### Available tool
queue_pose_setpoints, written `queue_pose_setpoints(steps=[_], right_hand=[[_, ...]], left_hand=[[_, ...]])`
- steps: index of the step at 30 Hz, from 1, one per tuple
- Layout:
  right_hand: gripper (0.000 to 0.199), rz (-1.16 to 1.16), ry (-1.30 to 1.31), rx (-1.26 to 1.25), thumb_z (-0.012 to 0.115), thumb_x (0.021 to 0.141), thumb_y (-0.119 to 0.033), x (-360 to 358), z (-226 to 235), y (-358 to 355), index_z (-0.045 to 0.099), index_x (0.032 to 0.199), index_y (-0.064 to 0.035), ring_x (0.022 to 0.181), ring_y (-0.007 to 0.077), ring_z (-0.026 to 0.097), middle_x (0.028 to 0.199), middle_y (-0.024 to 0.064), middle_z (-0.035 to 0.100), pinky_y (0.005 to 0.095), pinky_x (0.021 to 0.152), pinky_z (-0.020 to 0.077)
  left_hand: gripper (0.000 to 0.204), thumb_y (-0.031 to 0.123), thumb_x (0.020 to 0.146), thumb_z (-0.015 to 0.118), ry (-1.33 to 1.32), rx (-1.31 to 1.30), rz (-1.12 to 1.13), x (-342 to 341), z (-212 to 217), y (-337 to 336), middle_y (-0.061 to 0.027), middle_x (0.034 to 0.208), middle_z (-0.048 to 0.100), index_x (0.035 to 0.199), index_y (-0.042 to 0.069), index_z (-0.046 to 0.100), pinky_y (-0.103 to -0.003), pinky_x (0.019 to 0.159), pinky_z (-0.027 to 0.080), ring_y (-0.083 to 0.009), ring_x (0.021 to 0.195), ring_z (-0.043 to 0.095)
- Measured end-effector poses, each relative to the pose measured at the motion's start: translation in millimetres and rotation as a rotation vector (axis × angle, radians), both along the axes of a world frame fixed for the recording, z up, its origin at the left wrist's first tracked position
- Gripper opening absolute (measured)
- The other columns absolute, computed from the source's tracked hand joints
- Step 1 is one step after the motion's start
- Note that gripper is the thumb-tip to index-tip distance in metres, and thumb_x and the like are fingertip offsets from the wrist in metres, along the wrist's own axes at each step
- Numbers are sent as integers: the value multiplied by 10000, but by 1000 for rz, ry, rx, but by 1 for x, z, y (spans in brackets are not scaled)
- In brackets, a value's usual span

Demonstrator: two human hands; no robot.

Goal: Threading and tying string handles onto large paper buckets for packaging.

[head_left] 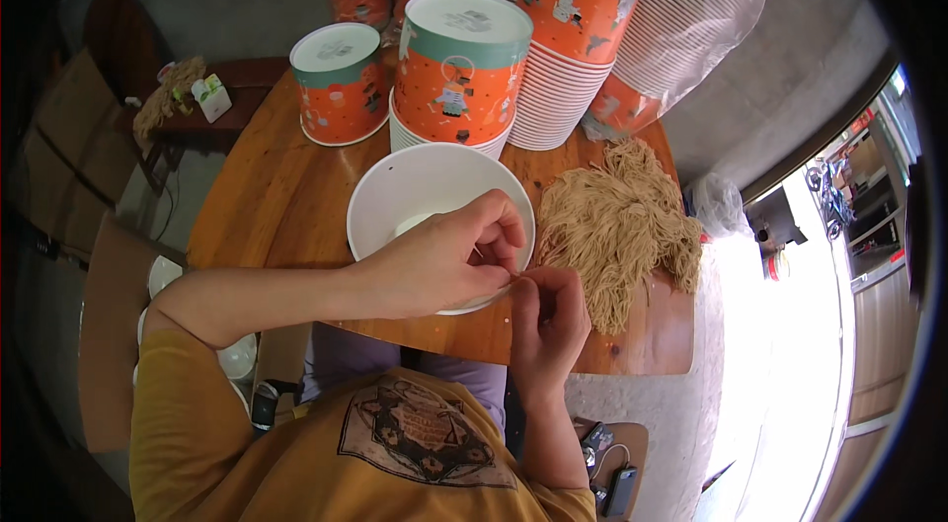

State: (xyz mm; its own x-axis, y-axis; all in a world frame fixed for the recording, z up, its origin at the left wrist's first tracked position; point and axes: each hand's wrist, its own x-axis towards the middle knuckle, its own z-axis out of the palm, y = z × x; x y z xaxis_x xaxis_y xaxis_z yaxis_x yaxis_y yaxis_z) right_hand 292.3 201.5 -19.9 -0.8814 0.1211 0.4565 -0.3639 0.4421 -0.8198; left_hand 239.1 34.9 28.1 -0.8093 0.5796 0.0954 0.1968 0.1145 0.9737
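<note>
A white paper bucket stands near the table's front edge, its mouth toward me. My left hand reaches across that mouth, fingers curled in a pinch over its right side. Close against those fingertips, my right hand pinches at the bucket's right rim. Whatever lies between the fingers is too small to make out. Beside the hands, a heap of tan string covers the table's right part. Behind the bucket, an upside-down orange and green paper bucket tops a short white stack.
Another upturned orange bucket sits left on the wooden table. Tall stacks of buckets fill the back, some in clear plastic wrap. A cardboard box with white items is at my left. A bench holds more string.
</note>
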Motion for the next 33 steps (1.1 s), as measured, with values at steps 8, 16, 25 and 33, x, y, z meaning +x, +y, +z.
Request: queue_pose_setpoints(steps=[8, 16, 25, 33], right_hand=[[120, -22, 10, -75, 690, 845, -17, -1, 1, 5, 618, 930, -60, 609, 111, 544, 834, 27, 562, 254, 534, 458], [328, 0, 354, 484, 728, 708, 3, -6, 13, 25, 666, 1013, -103, 702, 179, 586, 868, 20, 566, 290, 530, 490], [213, 96, 432, 751, 689, 721, -25, -18, 23, 25, 609, 910, -80, 631, 165, 564, 768, 20, 509, 293, 492, 468], [97, 307, -347, 10, 628, 811, -59, -17, 27, 25, 566, 876, -24, 599, 71, 486, 724, 10, 516, 243, 538, 415]], left_hand=[[298, 0, 899, 611, -93, -21, -2, -3, -3, 2, -56, 967, 622, 1113, 55, 412, -262, 839, 441, -97, 927, 577], [337, 50, 914, 645, -79, -47, 12, -3, -4, 4, -53, 904, 611, 1109, 56, 371, -260, 776, 452, -89, 863, 561], [334, 25, 882, 622, 0, -25, 62, 4, -6, 8, -95, 869, 616, 1070, 40, 347, -302, 711, 489, -167, 800, 621], [333, -15, 863, 587, 152, -68, 66, 9, -9, 10, -82, 832, 557, 1060, 55, 328, -331, 678, 507, -208, 771, 616]])
